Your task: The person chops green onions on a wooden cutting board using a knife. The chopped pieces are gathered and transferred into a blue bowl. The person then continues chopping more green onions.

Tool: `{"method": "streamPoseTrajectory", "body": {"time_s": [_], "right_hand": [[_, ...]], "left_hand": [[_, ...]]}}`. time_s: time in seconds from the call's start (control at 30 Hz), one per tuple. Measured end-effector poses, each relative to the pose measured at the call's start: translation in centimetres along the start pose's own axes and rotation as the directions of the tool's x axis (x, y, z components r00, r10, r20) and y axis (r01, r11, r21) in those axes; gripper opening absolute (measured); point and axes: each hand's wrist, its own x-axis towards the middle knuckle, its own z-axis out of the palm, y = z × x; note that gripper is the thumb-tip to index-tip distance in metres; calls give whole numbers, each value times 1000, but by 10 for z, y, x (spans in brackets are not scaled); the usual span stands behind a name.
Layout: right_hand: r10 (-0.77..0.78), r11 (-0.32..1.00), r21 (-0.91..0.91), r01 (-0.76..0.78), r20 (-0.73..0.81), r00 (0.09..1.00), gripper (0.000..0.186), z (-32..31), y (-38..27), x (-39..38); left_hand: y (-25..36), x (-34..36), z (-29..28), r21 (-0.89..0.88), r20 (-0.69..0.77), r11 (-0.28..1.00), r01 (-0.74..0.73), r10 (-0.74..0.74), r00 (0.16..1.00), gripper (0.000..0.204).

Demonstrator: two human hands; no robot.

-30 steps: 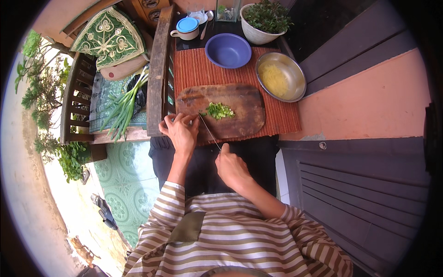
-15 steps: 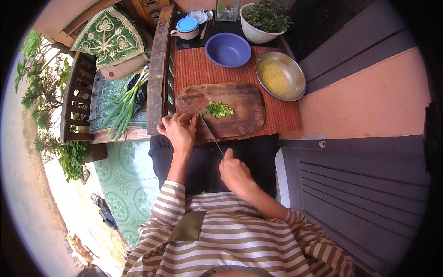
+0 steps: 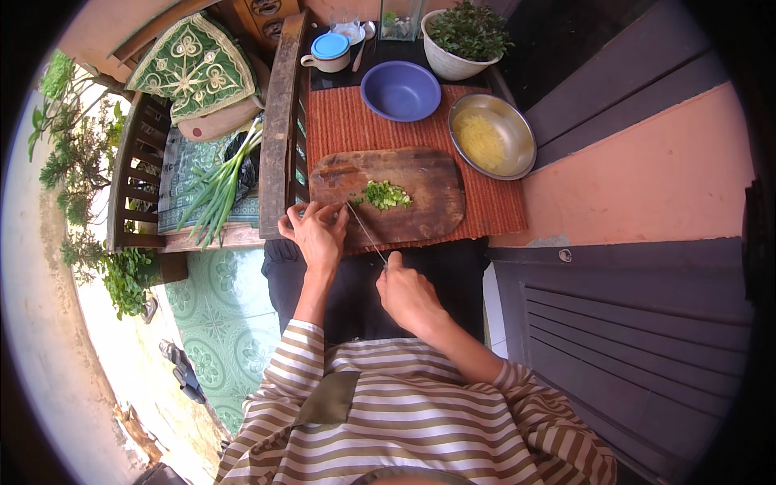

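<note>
On the left edge of the wooden cutting board (image 3: 432,182), my left hand (image 3: 317,236) is closed with its fingers bent down. Whatever lies under those fingertips is hidden. My right hand (image 3: 408,297) grips a knife (image 3: 369,236) by its handle, below the board's near edge. The thin blade slants up and left, its tip beside my left fingertips. A small heap of chopped spring onion (image 3: 386,194) sits mid-board, with a few bits close to the blade tip.
An orange woven mat (image 3: 339,121) lies under the board. Beyond stand a blue bowl (image 3: 402,117), a metal bowl (image 3: 524,133) with pale yellow shreds, a blue-lidded mug (image 3: 330,50) and a potted plant (image 3: 462,48). Whole spring onions (image 3: 222,190) lie on the bench at left.
My right hand and the knife have shifted slightly left, bringing the blade nearer my left fingers. My left hand stays in almost the same spot at the board's edge.
</note>
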Motion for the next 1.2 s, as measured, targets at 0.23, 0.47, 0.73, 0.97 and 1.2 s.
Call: {"method": "streamPoseTrajectory", "body": {"time_s": [0.23, 0.47, 0.73, 0.97, 1.2], "right_hand": [[25, 999, -27, -25, -1, 1000, 19, 19, 6, 14], [79, 994, -79, -77, 27, 997, 19, 22, 6, 9], [26, 997, 70, -27, 21, 999, 26, -7, 24, -22], [-33, 995, 89, 36, -35, 999, 28, -16, 54, -33], [-55, 989, 124, 77, -174, 983, 27, -21, 58, -36]], "left_hand": [[-1, 0, -1, 3, 22, 1000, 8, -8, 1000, 15], [-1, 1, 2, 19, 23, 997, 71, -71, 997, 14], [-2, 9, 1, 47, 60, 999, -14, 11, 998, 15], [77, 42, -7, 25, 26, 921, -390, 389, 921, 30], [199, 98, 83, -190, 352, 686, -703, 716, 603, 31]]}}
